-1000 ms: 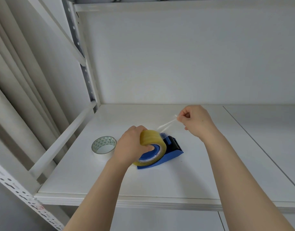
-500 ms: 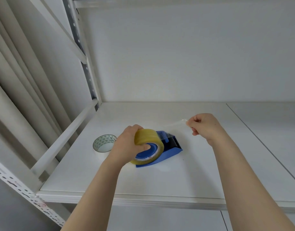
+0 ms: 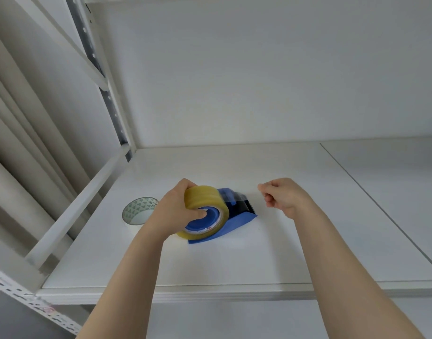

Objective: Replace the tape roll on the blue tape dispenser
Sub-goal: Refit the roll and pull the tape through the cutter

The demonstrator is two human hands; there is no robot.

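Note:
The blue tape dispenser point(image 3: 237, 220) lies on the white shelf point(image 3: 234, 260), its serrated cutter pointing right. A yellowish clear tape roll point(image 3: 205, 196) sits on the dispenser's blue hub. My left hand point(image 3: 178, 209) grips this roll, thumb against the hub. A clear strip of tape point(image 3: 234, 195) runs from the roll's top over the cutter. My right hand point(image 3: 283, 196) hovers just right of the cutter, fingers curled; I cannot see tape in its fingertips.
A nearly used-up roll with a triangle-patterned core point(image 3: 139, 210) lies flat to the left of my left hand. A white rail point(image 3: 83, 201) borders the shelf's left side. A seam point(image 3: 371, 199) crosses the shelf to the right.
My right hand has dropped from above the dispenser down to its right. The pulled strip, stretched up in the air before, now lies across the cutter. My left hand stays on the roll.

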